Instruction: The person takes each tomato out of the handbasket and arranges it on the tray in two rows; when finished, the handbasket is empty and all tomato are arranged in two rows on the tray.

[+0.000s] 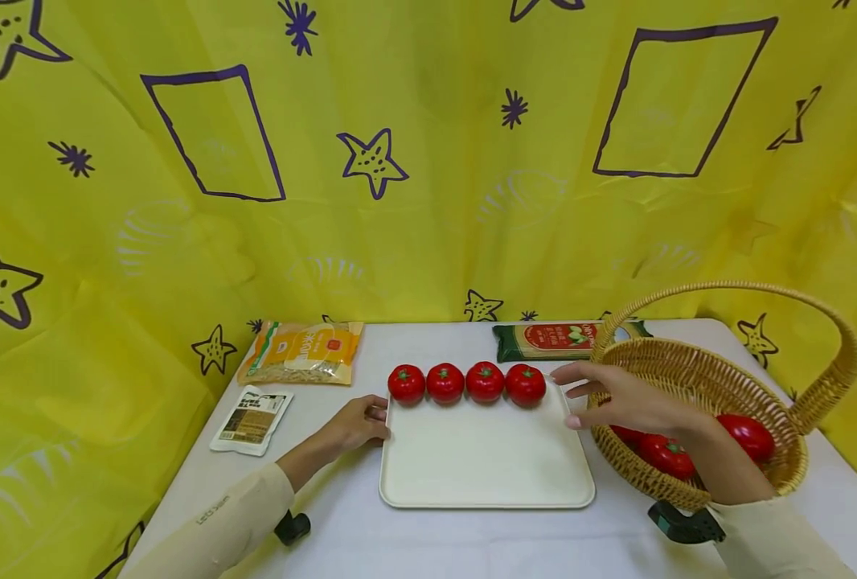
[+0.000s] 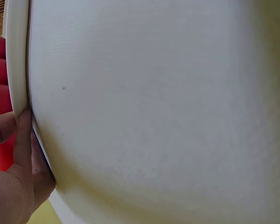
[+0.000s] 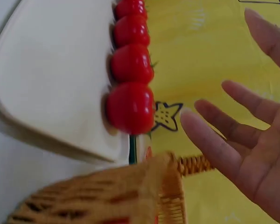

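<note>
A white rectangular tray [image 1: 486, 462] lies on the table, with several red tomatoes [image 1: 485, 382] lined up along its far edge. My left hand [image 1: 359, 422] grips the tray's left rim; in the left wrist view, the thumb and a finger of that hand [image 2: 18, 182] pinch the rim. Beside the tray's right edge, my right hand [image 1: 631, 398] hovers near the endmost tomato, fingers spread and holding nothing. The right wrist view shows this hand [image 3: 266, 149] apart from the tomatoes. More red tomatoes [image 1: 666, 457] sit in the wicker basket [image 1: 634, 470], partly hidden by my right arm.
The basket's tall handle [image 1: 844, 346] arches up at the right. A green package [image 1: 544, 342] lies behind the tomatoes. An orange bag [image 1: 301, 354] and a white pouch [image 1: 251, 420] lie at the left. A yellow patterned curtain [image 1: 428, 241] hangs behind the table.
</note>
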The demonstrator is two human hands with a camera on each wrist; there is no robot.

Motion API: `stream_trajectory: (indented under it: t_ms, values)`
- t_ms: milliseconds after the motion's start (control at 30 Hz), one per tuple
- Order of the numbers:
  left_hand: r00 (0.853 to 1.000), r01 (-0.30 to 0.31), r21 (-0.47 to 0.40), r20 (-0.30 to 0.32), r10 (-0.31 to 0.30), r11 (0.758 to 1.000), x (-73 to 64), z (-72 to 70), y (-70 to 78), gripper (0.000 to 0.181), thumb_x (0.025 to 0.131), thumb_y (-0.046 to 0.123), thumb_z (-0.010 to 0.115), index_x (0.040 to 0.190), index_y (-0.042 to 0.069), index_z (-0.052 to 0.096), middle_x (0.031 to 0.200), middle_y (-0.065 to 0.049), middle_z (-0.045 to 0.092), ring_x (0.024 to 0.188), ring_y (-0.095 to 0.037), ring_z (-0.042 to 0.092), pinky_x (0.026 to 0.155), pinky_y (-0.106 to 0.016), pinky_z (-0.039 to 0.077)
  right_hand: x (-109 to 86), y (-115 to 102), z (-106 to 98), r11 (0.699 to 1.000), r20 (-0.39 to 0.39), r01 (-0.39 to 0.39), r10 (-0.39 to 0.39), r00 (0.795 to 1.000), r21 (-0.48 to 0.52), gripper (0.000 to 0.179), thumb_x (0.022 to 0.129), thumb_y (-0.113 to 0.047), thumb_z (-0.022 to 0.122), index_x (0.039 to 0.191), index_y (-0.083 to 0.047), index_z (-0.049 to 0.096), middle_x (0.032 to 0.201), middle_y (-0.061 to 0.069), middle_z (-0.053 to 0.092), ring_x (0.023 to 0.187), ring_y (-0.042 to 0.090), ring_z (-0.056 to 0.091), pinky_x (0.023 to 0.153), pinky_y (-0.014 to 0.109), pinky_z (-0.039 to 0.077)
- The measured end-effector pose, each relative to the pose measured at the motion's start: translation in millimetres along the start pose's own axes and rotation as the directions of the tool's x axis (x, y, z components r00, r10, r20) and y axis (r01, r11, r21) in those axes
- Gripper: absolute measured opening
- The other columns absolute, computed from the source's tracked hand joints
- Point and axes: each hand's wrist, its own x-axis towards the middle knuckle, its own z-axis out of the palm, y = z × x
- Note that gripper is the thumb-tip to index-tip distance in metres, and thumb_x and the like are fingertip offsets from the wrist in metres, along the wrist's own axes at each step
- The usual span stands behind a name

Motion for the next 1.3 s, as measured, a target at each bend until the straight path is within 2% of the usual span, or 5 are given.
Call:
stream_trajectory:
  t_ms: [367, 600, 867, 1067, 1300]
  values:
    - [1.0, 0.002, 0.012, -0.008, -0.002, 1.0, 0.6, -0.7, -0.9, 0.053, 0.078, -0.007, 0.074, 0.128, -0.006, 0.056, 0.102, -0.013, 0.06, 0.085, -0.019, 0.059, 0.074, -0.03, 0.061, -38.2, 19, -31, 0.996, 0.073, 0.088, -0.088, 0.993, -0.007, 0.051, 0.093, -0.015, 0.07, 0.139, -0.003, 0.05, 0.138, 0.026, 0.053, 0.121, 0.013, 0.059, 0.086, 0.027, 0.057]
    - [1.0, 0.008, -0.002, -0.009, -0.008, 1.0, 0.3, -0.2, 0.5, 0.051, 0.079, -0.008, 0.073, 0.128, -0.007, 0.056, 0.102, -0.013, 0.059, 0.085, -0.019, 0.06, 0.074, -0.031, 0.061, -45.0, 32, -52, 0.995, 0.089, 0.103, -0.103, 0.991, 0.011, 0.052, 0.095, -0.01, 0.067, 0.141, 0.003, 0.046, 0.134, 0.005, 0.06, 0.117, 0.002, 0.059, 0.083, 0.029, 0.059]
    - [1.0, 0.024, -0.004, -0.003, -0.024, 1.0, -1.5, 0.3, 2.2, 0.052, 0.08, -0.007, 0.073, 0.129, -0.005, 0.056, 0.104, -0.013, 0.059, 0.085, -0.02, 0.06, 0.075, -0.032, 0.061, -34.5, 42, -69, 0.999, 0.127, -0.013, 0.008, 0.992, 0.037, 0.055, 0.096, -0.013, 0.065, 0.142, 0.008, 0.043, 0.141, 0.034, 0.047, 0.117, 0.02, 0.063, 0.086, 0.027, 0.058]
    - [1.0, 0.022, 0.005, -0.001, -0.022, 1.0, -1.5, 0.7, 3.1, 0.051, 0.08, -0.007, 0.073, 0.128, -0.006, 0.056, 0.103, -0.013, 0.059, 0.084, -0.02, 0.06, 0.076, -0.032, 0.061, -23.3, 49, -79, 0.993, 0.166, -0.1, 0.089, 0.982, 0.055, 0.064, 0.095, -0.017, 0.065, 0.146, 0.009, 0.036, 0.145, 0.034, 0.044, 0.124, 0.044, 0.056, 0.088, 0.029, 0.057]
    - [1.0, 0.023, 0.009, -0.007, -0.023, 1.0, -1.6, 1.5, 3.8, 0.052, 0.08, -0.007, 0.073, 0.129, -0.006, 0.056, 0.102, -0.012, 0.059, 0.084, -0.019, 0.059, 0.075, -0.03, 0.061, -11.9, 55, -85, 0.986, 0.194, -0.164, 0.156, 0.968, 0.023, 0.065, 0.094, -0.021, 0.067, 0.146, 0.006, 0.039, 0.143, 0.03, 0.048, 0.121, 0.035, 0.06, 0.09, 0.036, 0.056]
